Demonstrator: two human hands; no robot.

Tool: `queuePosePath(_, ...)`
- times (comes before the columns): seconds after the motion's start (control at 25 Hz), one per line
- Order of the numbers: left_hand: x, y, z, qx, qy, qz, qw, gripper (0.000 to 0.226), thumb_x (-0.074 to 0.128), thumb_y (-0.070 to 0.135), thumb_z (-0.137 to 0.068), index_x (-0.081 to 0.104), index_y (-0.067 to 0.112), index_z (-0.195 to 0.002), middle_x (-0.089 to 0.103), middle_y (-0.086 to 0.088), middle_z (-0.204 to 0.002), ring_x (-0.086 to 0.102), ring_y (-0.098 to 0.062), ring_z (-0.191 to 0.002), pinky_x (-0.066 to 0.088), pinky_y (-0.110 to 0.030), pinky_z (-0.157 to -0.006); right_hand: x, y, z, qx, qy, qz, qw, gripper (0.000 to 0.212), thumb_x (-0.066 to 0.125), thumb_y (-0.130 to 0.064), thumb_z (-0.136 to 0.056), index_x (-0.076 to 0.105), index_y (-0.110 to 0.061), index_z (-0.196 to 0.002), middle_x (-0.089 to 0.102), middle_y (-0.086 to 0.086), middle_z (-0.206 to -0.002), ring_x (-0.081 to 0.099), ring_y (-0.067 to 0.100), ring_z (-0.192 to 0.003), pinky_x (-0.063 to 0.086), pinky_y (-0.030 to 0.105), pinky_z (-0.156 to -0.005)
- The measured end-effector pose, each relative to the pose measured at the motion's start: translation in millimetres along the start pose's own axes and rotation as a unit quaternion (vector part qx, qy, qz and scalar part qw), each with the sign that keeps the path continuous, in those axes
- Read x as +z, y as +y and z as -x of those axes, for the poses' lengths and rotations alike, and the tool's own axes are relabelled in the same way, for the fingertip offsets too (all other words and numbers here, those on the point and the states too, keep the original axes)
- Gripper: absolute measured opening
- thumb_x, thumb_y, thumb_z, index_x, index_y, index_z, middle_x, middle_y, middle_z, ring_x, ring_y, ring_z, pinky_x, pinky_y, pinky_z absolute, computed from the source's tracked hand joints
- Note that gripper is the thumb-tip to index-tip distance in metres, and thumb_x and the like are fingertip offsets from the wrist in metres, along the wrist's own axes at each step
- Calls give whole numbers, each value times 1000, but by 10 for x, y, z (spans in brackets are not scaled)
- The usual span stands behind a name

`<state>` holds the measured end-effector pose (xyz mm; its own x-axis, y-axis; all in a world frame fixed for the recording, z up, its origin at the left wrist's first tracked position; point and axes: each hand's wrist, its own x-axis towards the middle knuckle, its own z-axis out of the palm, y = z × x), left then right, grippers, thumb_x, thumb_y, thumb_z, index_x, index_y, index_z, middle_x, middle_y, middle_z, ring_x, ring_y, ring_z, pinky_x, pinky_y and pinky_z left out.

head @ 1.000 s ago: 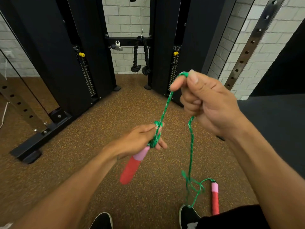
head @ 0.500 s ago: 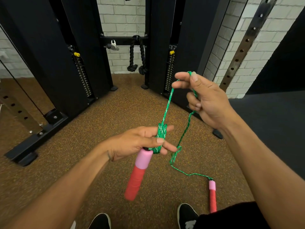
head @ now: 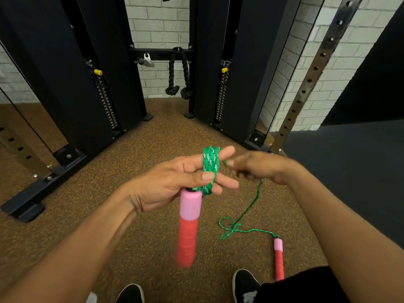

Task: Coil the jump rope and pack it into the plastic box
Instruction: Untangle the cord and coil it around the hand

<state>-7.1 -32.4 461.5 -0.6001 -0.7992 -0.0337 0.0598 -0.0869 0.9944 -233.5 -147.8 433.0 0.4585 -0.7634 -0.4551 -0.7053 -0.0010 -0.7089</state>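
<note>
The green jump rope (head: 210,164) is wound in several turns around the fingers of my left hand (head: 175,181), my thumb pressed on the coil. One pink-and-red handle (head: 188,226) hangs down from that hand. My right hand (head: 260,168), blurred by motion, sits just right of the coil and pinches the loose rope. From there the rope drops to the floor, forms a small tangle (head: 230,229) and ends at the second pink-and-red handle (head: 279,260) lying on the floor. No plastic box is in view.
Brown speckled gym flooring (head: 153,149) lies underfoot. Black cable-machine columns (head: 72,73) with weight stacks stand ahead, a black triceps rope (head: 179,75) hanging between them. A perforated steel upright (head: 310,77) leans at right. Dark mat (head: 349,167) at right. My black shoes (head: 246,285) show below.
My right hand has dropped from head height to beside my left hand, laying another turn of rope on the coil. The slack on the floor has shortened.
</note>
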Motion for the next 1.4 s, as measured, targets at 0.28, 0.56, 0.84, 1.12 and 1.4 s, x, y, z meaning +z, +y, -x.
queuePosePath(0.28, -137, 84, -2, 64, 191, 113, 973, 44, 49, 20, -92, 53, 18, -135, 71, -14, -120, 69, -7, -83, 54, -18, -75, 477, -148, 12, -69, -161, 51, 983, 24, 50, -29, -103, 72, -20, -102, 54, -5, -70, 48, 7, -61, 40, 27, -62)
queuePosePath(0.56, -243, -30, -29, 24, 306, -6, 952, 41, 43, 21, -102, 43, 22, -143, 74, 0, -116, 69, -8, -98, 48, -24, -89, 448, -418, 288, -160, -208, 42, 964, 27, 52, -33, -102, 73, -18, -109, 48, 5, -77, 42, 20, -75, 37, 34, -69)
queuePosePath(0.84, -145, -84, -3, -85, 200, -135, 967, 28, 45, 22, -99, 60, 22, -123, 75, -9, -96, 69, -10, -76, 55, -21, -73, 199, -459, 466, -267, -73, -110, 955, 26, 49, -29, -101, 65, -11, -91, 60, -13, -68, 31, 9, -56, 27, 25, -55)
queuePosePath(1.12, -48, -24, -26, -99, 105, -18, 989, 42, 47, 32, -90, 58, 13, -126, 76, -17, -92, 65, -13, -68, 53, -21, -72, 221, -429, 384, -283, -1, -161, 945, 21, 45, -22, -103, 60, -9, -94, 49, -19, -51, 24, 3, -49, 14, 30, -52)
queuePosePath(1.4, -110, -24, 22, -71, 48, -25, 996, 38, 53, 33, -96, 58, 22, -132, 76, -13, -104, 64, -9, -76, 51, -19, -78, 249, -387, 280, -261, 17, -197, 945, 15, 52, -26, -99, 59, -20, -87, 52, -12, -63, 30, 4, -50, 21, 25, -51)
